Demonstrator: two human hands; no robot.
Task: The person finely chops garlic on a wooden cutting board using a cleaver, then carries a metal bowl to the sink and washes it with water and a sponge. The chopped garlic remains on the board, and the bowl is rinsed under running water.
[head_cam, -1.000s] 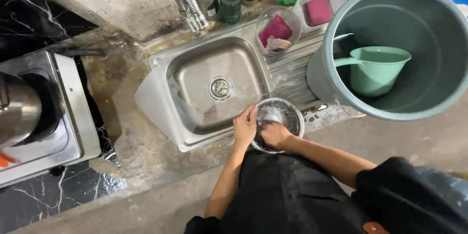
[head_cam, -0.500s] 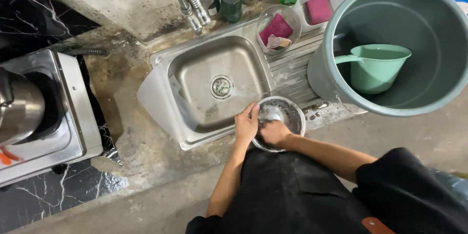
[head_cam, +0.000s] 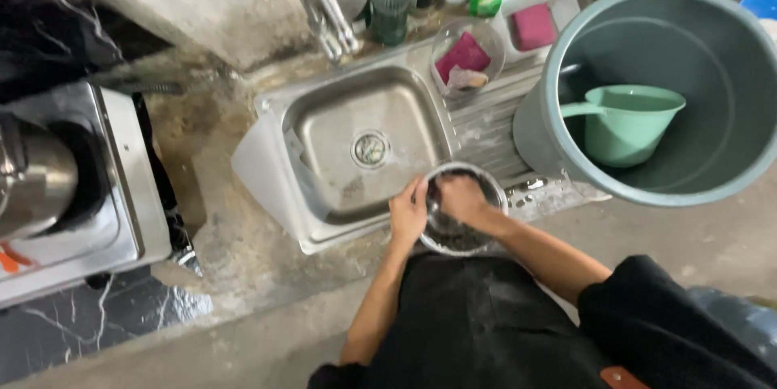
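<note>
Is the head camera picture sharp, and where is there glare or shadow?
Head view: fairly sharp; soft glare on the stainless steel sink basin; left hand and right hand slightly blurred at the round metal bowl; the dark marble counter lies in shadow.

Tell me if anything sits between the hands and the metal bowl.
Nothing visible does. The left hand grips the rim of the metal bowl at the sink's front edge, and the right hand is already inside it.

Both hands in metal bowl (head_cam: 461,231) (by sink (head_cam: 340,114)).
</note>
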